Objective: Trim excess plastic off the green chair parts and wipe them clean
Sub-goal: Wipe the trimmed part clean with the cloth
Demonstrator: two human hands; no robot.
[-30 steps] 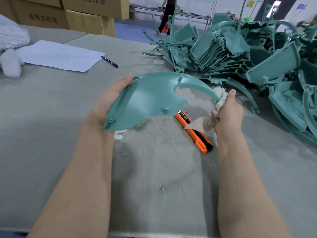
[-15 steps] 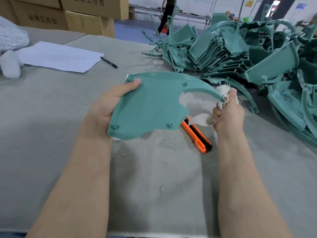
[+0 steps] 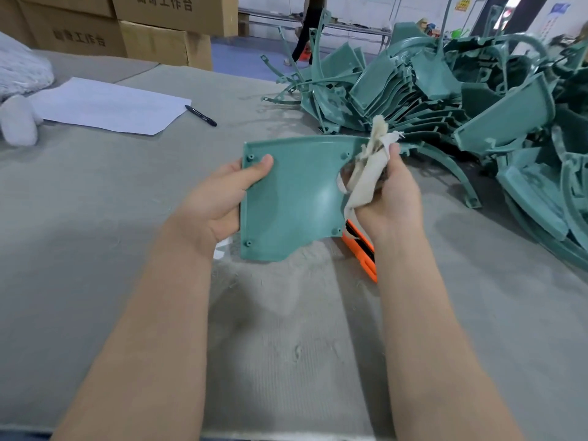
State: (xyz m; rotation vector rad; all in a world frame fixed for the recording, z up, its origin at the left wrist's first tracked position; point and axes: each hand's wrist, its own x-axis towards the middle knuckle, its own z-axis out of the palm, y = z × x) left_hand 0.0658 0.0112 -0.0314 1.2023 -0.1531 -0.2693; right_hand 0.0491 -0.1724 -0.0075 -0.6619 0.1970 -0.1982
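A: Head view: where is the green chair part point(image 3: 292, 198)?
B: Held above the bench's point(image 3: 95, 218) middle; left hand point(image 3: 219, 202) grips its left edge, thumb on top.
A: The right hand point(image 3: 391, 192)?
B: Clutches a rag point(image 3: 366, 173) against its right edge.

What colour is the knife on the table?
The plastic utility knife is orange with black; head view.

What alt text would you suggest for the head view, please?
A person's left hand holds a flat green chair part above a grey table while the right hand holds a pale rag against its curved cutout edge. An orange utility knife lies on the table beneath, and a pile of green parts sits at the far right.
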